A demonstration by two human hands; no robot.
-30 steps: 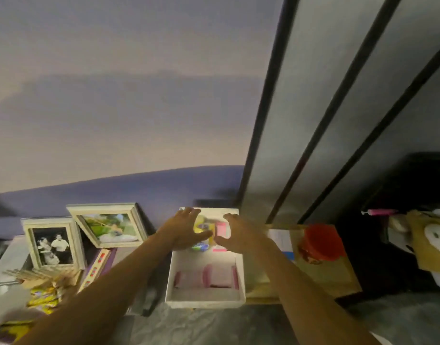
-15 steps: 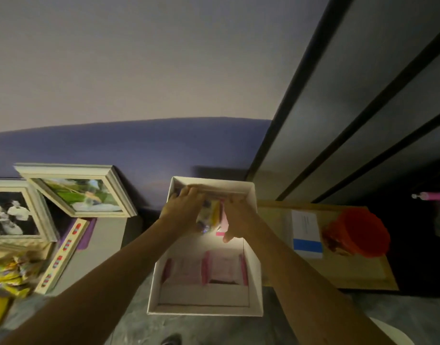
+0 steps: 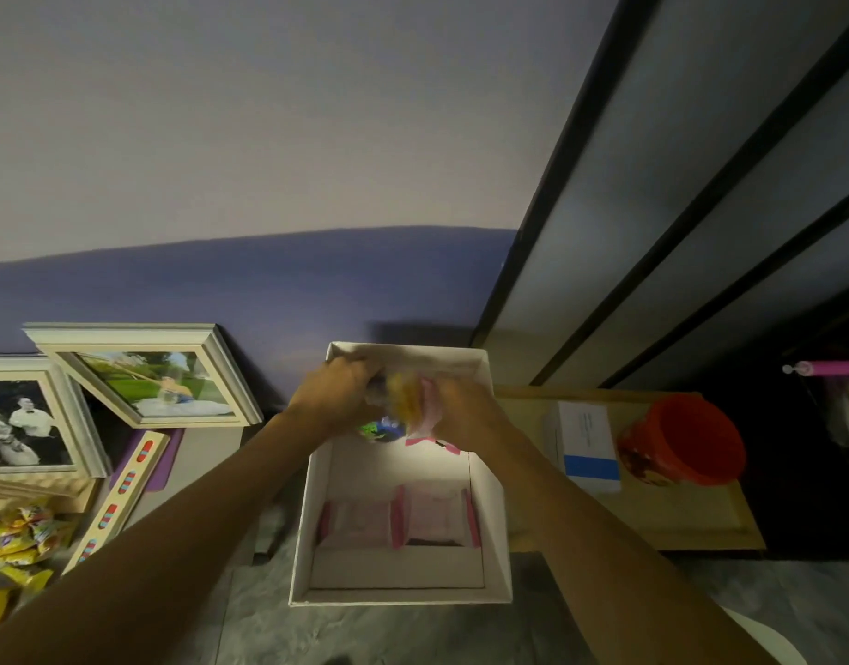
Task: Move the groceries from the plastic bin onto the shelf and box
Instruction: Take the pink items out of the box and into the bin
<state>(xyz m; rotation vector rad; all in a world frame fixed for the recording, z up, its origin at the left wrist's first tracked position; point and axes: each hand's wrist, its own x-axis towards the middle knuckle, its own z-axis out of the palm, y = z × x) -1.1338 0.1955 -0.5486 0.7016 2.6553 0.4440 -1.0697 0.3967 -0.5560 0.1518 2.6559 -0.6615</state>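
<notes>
Both hands gripped blurred packets over the far end of the white box in the head view; the left hand closed on a yellow packet, the right hand closed on a pink packet, the two packets touching; two more pink packets lay side by side at the box's near end; a red cup sat on a board right of the box; picture frames leaned left of it, with yellow snack bags at the left edge.
</notes>
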